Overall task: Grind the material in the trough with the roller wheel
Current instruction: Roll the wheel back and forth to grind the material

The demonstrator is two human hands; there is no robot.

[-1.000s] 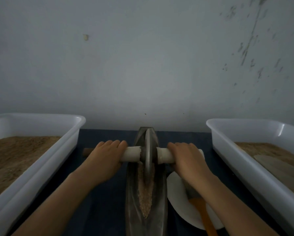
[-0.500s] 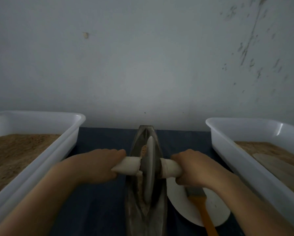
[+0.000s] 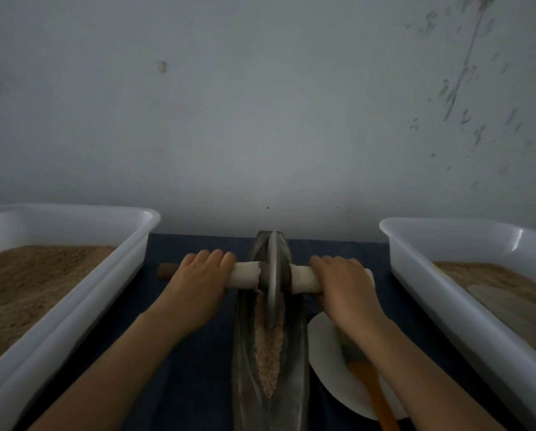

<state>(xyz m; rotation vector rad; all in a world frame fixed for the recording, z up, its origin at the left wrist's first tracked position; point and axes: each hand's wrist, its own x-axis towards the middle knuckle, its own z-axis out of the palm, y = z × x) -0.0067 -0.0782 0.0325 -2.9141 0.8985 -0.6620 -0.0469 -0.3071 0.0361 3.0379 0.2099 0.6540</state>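
Both hands were on the axle, and the roller wheel [image 3: 272, 275] stood upright at the far end of the trough [image 3: 271, 377]. The left hand [image 3: 195, 287] curled its grip over the white-wrapped handle [image 3: 245, 275] on its side of the wheel, fingers draped over the top. The right hand [image 3: 346, 289] did the same on the other side, fingers wrapped down over the wrapped handle, knuckles up. Past the left grip, a bare brown stub of the axle [image 3: 166, 270] poked out.

Between the two grips the metal disc sat in the groove, its edge down in the material [image 3: 270, 343], a pale, grainy strip that ran from the wheel back toward the person and tapered to a point. The long dark trough lay lengthwise on the blue tabletop [image 3: 195, 368], straight between the forearms.

Just under the right wrist lay a white plate [image 3: 329, 368] with a brush on it, its orange handle [image 3: 377, 396] pointing back toward the person. Outboard of the left grip stood a white tub [image 3: 74, 306] filled with brown powder. Outboard of the right grip stood another white tub [image 3: 447, 293], also holding brown powder, with a flat pale scraper [image 3: 506, 301] lying on top.
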